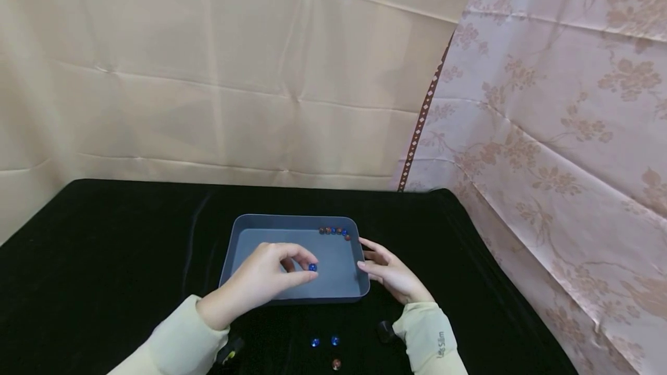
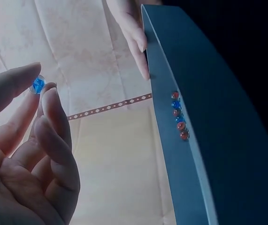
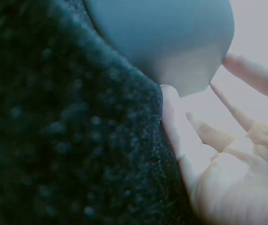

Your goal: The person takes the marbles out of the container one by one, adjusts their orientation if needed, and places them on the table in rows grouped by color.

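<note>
My left hand [image 1: 268, 274] is over the grey-blue tray [image 1: 278, 222] and pinches a blue glass marble [image 1: 312, 267] between thumb and fingertips. In the left wrist view the same marble [image 2: 38, 85] shows at the fingertips, with the other fingers loosely curled. At the tray's right end, my right hand [image 1: 391, 274] rests its fingertips against the outer wall, fingers spread and fairly straight. In the right wrist view, its thumb [image 3: 171, 110] touches the wall's lower edge. Several brown and blue marbles [image 1: 334, 230] line the tray's back wall near the right corner.
Two blue marbles [image 1: 315, 342] and a brown marble [image 1: 336, 364] lie on the black cloth [image 1: 130, 276] in front of the tray. A small black object [image 1: 386, 331] is beside the right sleeve. Cream and floral curtains [image 1: 234, 74] hang behind and to the right.
</note>
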`<state>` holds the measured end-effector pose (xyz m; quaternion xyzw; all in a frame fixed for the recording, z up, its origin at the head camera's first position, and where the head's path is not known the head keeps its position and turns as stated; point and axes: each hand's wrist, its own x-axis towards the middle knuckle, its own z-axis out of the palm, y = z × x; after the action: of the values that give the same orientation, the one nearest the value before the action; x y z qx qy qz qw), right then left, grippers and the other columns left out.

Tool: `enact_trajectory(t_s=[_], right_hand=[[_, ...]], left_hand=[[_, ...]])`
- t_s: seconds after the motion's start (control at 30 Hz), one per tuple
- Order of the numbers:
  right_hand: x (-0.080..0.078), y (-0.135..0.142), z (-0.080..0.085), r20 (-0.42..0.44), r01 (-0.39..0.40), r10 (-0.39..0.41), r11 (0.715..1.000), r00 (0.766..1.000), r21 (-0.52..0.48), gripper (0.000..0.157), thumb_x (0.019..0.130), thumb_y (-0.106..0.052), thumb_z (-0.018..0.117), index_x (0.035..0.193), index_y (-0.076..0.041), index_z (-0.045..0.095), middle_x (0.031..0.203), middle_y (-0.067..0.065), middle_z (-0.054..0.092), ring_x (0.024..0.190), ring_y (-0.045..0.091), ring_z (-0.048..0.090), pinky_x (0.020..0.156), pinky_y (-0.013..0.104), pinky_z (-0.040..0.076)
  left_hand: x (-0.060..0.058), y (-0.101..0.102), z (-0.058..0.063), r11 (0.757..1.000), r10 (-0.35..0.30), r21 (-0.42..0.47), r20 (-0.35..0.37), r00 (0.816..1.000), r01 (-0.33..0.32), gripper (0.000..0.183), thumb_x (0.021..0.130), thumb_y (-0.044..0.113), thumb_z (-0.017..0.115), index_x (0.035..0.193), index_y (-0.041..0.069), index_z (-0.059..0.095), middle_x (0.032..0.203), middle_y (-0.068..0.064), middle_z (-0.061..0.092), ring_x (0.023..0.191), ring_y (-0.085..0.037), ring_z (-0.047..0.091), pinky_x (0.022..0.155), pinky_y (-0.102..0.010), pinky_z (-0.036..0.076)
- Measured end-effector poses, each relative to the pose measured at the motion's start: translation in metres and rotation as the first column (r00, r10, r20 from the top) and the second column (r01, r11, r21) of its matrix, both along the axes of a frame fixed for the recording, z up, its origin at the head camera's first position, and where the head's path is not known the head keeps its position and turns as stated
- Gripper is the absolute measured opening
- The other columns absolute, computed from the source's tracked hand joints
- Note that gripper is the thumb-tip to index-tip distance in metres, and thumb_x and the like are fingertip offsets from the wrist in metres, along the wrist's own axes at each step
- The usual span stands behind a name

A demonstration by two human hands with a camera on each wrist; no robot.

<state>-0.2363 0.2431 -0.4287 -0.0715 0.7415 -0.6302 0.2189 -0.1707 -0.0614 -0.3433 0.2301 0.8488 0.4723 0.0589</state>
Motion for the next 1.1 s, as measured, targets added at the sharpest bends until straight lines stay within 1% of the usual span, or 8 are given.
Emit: enact_trajectory(t_s=[0.3, 0.47, 0.77, 0.93, 1.1], right_hand=[[0.002, -0.001, 0.001, 0.004, 0.013, -0.013, 1.0, 1.0, 0.008, 0.066, 0.099, -0.021, 0.057, 0.157, -0.017, 0.025, 0.157, 0.027, 0.026, 0.135, 0.037, 0.046, 0.113, 0.049, 0.037], [0.001, 0.0, 0.0, -0.007, 0.005, -0.005, 1.0, 1.0, 0.008, 0.066, 0.099, -0.021, 0.057, 0.157, -0.016, 0.025, 0.156, 0.028, 0.028, 0.134, 0.036, 0.047, 0.112, 0.047, 0.039], [0.0, 0.0, 0.001, -0.008, 0.0, 0.0, 1.0, 1.0, 0.004, 0.066, 0.099, -0.021, 0.057, 0.157, -0.015, 0.025, 0.156, 0.028, 0.029, 0.135, 0.037, 0.047, 0.112, 0.047, 0.039], [0.0, 0.0, -0.001, -0.018, -0.003, 0.004, 1.0, 1.0, 0.008, 0.067, 0.099, -0.021, 0.058, 0.157, -0.015, 0.025, 0.155, 0.028, 0.029, 0.134, 0.036, 0.048, 0.112, 0.046, 0.04], [0.0, 0.0, 0.0, -0.008, -0.005, 0.005, 1.0, 1.0, 0.001, 0.068, 0.099, -0.021, 0.058, 0.157, -0.015, 0.025, 0.156, 0.028, 0.028, 0.135, 0.037, 0.047, 0.111, 0.045, 0.041]], left_hand=[[0.009, -0.004, -0.007, 0.999, -0.044, 0.009, 0.014, 0.999, 0.044, 0.018, 0.09, 0.034, 0.071, 0.103, 0.021, 0.073, 0.094, 0.006, 0.069, 0.08, -0.007, 0.061, 0.064, -0.025, 0.051], [0.013, -0.006, -0.01, 0.999, -0.054, 0.009, 0.01, 0.998, 0.054, 0.018, 0.091, 0.035, 0.07, 0.103, 0.022, 0.073, 0.093, 0.007, 0.069, 0.079, -0.005, 0.06, 0.065, -0.024, 0.05], [0.019, -0.006, -0.015, 0.998, -0.066, 0.014, 0.008, 0.998, 0.066, 0.017, 0.091, 0.035, 0.071, 0.102, 0.023, 0.074, 0.098, 0.008, 0.072, 0.08, -0.003, 0.06, 0.067, -0.023, 0.049], [0.021, -0.006, -0.019, 0.996, -0.091, 0.011, 0.028, 0.995, 0.091, 0.018, 0.091, 0.034, 0.071, 0.103, 0.022, 0.074, 0.095, 0.009, 0.072, 0.079, -0.002, 0.06, 0.065, -0.023, 0.048], [0.021, -0.007, -0.023, 0.993, -0.114, 0.015, 0.043, 0.993, 0.114, 0.02, 0.091, 0.033, 0.071, 0.103, 0.017, 0.074, 0.094, 0.008, 0.072, 0.078, -0.003, 0.06, 0.065, -0.023, 0.048]])
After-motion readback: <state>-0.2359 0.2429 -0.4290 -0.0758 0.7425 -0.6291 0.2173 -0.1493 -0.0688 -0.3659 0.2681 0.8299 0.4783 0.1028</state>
